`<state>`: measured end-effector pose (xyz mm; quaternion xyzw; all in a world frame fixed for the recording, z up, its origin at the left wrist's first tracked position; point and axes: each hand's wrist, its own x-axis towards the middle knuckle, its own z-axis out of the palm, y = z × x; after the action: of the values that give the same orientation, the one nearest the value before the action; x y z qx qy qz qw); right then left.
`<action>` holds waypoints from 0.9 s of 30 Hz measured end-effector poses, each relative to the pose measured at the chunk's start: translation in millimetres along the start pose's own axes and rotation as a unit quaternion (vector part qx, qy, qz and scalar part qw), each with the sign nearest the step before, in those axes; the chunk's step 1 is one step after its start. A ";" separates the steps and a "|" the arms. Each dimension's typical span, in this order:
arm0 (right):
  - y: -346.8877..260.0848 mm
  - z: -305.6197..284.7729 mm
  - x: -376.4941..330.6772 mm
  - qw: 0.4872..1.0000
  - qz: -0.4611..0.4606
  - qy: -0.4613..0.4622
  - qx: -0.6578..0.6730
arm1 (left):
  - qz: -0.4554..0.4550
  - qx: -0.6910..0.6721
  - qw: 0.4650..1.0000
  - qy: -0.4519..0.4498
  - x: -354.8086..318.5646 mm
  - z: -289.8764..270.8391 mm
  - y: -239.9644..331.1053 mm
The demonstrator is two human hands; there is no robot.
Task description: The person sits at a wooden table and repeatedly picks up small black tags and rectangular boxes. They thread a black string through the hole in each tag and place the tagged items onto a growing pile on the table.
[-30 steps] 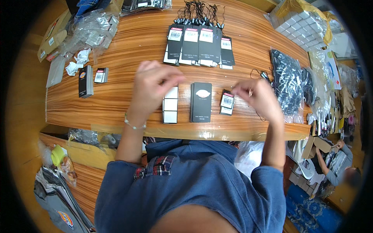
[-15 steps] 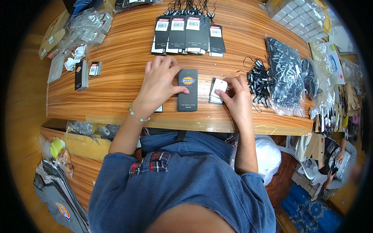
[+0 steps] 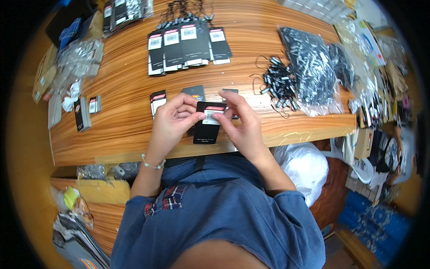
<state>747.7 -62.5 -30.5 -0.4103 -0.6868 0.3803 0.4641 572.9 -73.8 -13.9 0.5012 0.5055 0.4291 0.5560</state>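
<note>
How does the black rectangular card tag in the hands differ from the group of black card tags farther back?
The black rectangular card tag is held by the left hand and right hand; the black card tags farther back lie mostly overlapping on the table. The held tag shows no cord; black cords gather at the group's far end. Both show white labels with red tops.

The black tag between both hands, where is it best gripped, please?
Probably pinch the black tag by its lower end from the near side: it is flat, and that end is uncovered, while the left hand and right hand hold its upper part.
</note>
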 end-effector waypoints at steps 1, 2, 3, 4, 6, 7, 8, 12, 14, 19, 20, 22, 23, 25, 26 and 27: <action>6.1 2.8 -1.4 0.999 -0.020 0.030 -0.001 | 0.015 -0.010 1.000 0.010 1.4 7.1 -1.8; 7.9 1.5 -2.5 1.000 -0.010 0.024 0.012 | 0.029 -0.021 0.999 0.027 1.1 11.3 -2.4; 9.4 -0.3 -3.8 1.000 0.001 0.018 0.024 | 0.027 -0.023 0.999 0.028 2.0 12.9 -2.5; 10.2 -2.4 -5.4 0.999 0.012 0.012 0.038 | 0.023 -0.042 0.999 0.010 4.1 12.0 -1.3; 2.8 -16.8 -7.3 0.991 0.074 0.003 0.113 | 0.012 -0.083 0.996 -0.017 9.5 2.7 4.5; 8.4 -27.1 -8.9 0.994 0.066 0.035 0.085 | 0.026 -0.109 0.993 -0.021 15.8 -4.4 7.8; 16.1 -39.0 -10.8 0.995 0.055 0.068 0.055 | 0.058 -0.117 0.991 -0.027 23.4 -10.7 14.4; 30.3 -86.7 -24.1 0.957 0.080 0.068 -0.272 | 0.130 -0.095 0.987 -0.014 54.7 -36.1 54.2; 36.6 -94.7 -34.6 0.940 0.064 0.057 -0.331 | 0.201 -0.066 0.973 -0.095 74.1 -39.6 84.8; 38.9 -87.2 -44.3 0.915 0.058 0.081 -0.390 | 0.295 -0.015 0.948 -0.117 89.8 -23.6 132.2; 41.5 -85.1 -45.0 0.911 0.060 0.099 -0.395 | 0.342 -0.007 0.931 -0.126 93.8 -21.7 130.0; 46.7 -78.1 -40.8 0.920 0.084 0.148 -0.352 | 0.347 -0.015 0.926 -0.149 97.9 -20.4 126.2; 49.1 -75.5 -37.5 0.918 0.084 0.136 -0.363 | 0.305 -0.029 0.938 -0.165 96.8 -23.5 123.8; 55.6 -74.3 -36.0 0.913 0.090 0.111 -0.382 | 0.219 -0.036 0.960 -0.168 94.8 -25.7 125.0; 56.4 -72.6 -36.4 0.908 0.087 0.104 -0.396 | 0.218 -0.038 0.961 -0.168 96.3 -28.7 124.4; 56.5 -72.3 -36.7 0.904 0.083 0.096 -0.409 | 0.217 -0.041 0.961 -0.167 99.5 -31.9 123.7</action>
<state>836.8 -64.7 -73.2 -0.6538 -0.6977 0.0618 0.2861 557.0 44.0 95.9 0.6405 0.2663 0.4696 0.5461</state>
